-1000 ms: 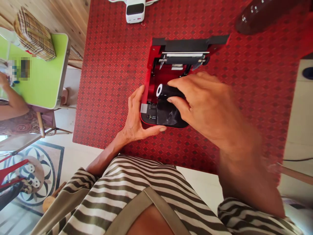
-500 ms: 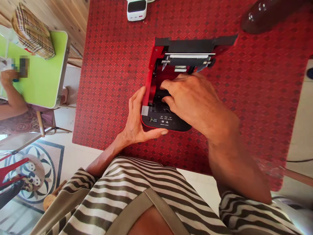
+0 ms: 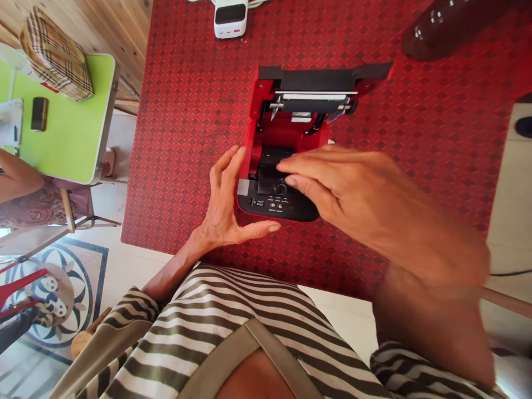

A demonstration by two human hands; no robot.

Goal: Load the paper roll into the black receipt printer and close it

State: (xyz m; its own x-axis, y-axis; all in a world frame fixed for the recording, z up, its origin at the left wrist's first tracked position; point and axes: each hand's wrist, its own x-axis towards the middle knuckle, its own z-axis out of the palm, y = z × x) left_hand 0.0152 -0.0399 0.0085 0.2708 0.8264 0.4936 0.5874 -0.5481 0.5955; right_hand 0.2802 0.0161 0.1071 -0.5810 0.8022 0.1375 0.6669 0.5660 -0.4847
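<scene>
Lid (image 3: 320, 78) of device (image 3: 297, 209) stood raised, probably for access to black roll (image 3: 270, 157) inside. Left hand (image 3: 223, 202) spread around near-left corner — likely steadying; right hand (image 3: 353, 191) above roll, fingertips close — pinch unclear.

Light is bright and soft; the right forearm (image 3: 436, 316) looks blurred behind the fingers (image 3: 305, 185), glare dotting the bottle (image 3: 440, 36) beyond.

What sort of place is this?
Probably a home or small casual workroom, though the view cannot settle which: a red patterned tabletop, a plaid bag on a green table, and wooden boards beyond.
</scene>
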